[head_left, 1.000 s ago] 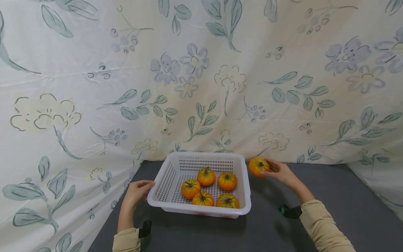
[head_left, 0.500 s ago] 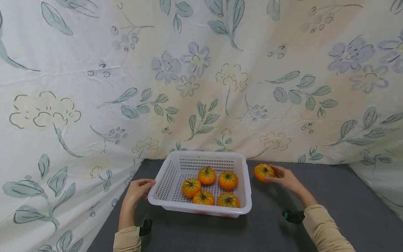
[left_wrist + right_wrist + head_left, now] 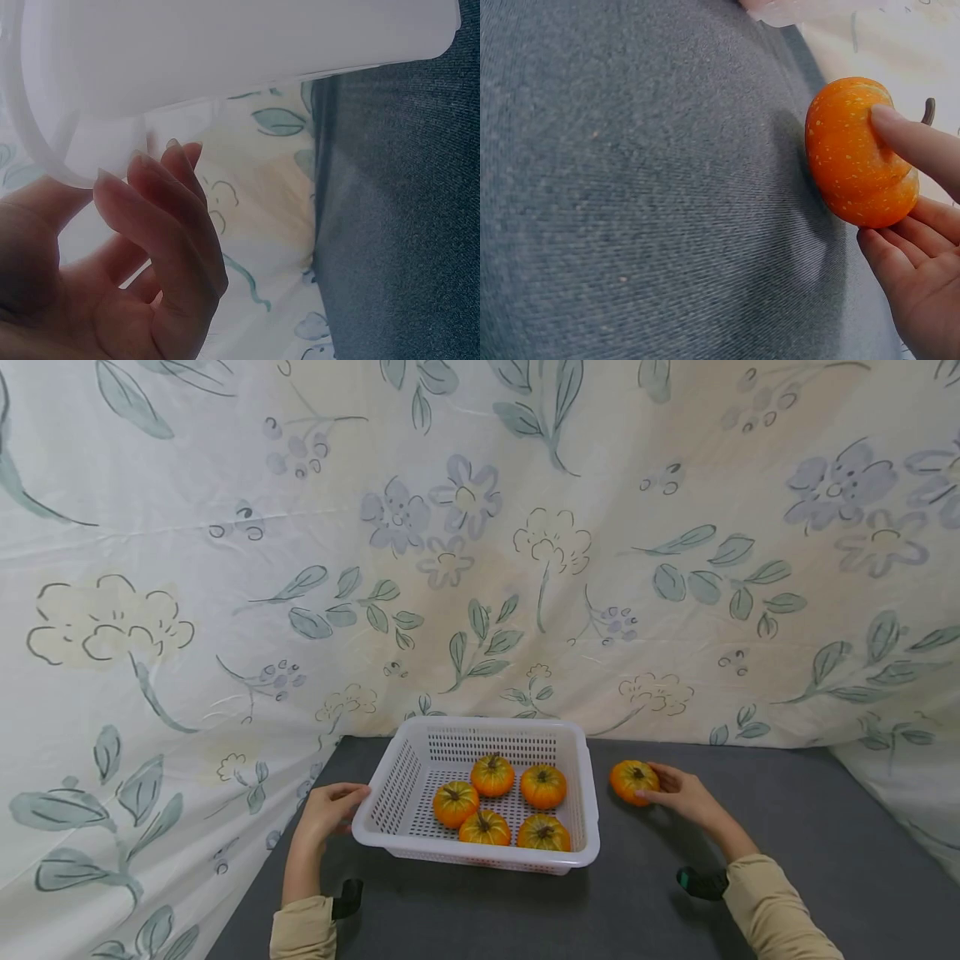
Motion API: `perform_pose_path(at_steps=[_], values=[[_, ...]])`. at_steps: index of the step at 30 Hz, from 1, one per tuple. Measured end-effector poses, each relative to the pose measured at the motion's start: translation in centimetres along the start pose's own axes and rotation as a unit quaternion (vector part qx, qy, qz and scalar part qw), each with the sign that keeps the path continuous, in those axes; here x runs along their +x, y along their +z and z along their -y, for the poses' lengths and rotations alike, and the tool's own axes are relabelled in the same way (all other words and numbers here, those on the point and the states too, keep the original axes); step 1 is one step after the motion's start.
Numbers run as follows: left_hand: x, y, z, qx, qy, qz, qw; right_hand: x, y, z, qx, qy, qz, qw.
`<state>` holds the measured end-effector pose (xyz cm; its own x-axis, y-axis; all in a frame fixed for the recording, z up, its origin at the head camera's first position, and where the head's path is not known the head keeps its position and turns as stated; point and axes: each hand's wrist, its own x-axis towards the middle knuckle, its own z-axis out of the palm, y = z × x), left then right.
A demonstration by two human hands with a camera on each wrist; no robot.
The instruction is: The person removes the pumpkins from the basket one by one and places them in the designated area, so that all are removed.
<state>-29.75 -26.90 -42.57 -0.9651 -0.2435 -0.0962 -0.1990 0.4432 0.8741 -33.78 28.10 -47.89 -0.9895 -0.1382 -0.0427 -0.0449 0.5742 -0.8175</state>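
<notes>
My left hand [image 3: 327,812] holds the left rim of a white perforated plastic basket [image 3: 465,850]. In the left wrist view, its curled fingers meet the underside of the basket's lip [image 3: 56,165]. Inside the basket sit several small orange pumpkins [image 3: 492,777] with yellow-green tops and brown stems. To the basket's right, my right hand [image 3: 686,795] pinches another small pumpkin [image 3: 628,782]. The right wrist view has the thumb on the side of this speckled orange pumpkin [image 3: 847,150] and fingers beneath it, close over the table with its shadow beside it.
A dark grey cloth-covered table [image 3: 480,918] carries the basket. Behind and to the left hangs a white curtain [image 3: 450,635] with leaf and flower prints, close to the basket's back edge. Dark wrist devices [image 3: 701,883] sit at both beige sleeves.
My right hand has carried its pumpkin slightly right and down, away from the basket's right rim toward the table. My left hand stays at the left rim.
</notes>
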Motion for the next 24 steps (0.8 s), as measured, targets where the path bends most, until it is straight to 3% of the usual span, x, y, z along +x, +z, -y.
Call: perform_pose_path(at_steps=[24], values=[[-0.1,-0.09,-0.19,0.0,0.002,0.007,1.0,-0.21,0.14,-0.75,0.009,0.017,0.004,1.0]])
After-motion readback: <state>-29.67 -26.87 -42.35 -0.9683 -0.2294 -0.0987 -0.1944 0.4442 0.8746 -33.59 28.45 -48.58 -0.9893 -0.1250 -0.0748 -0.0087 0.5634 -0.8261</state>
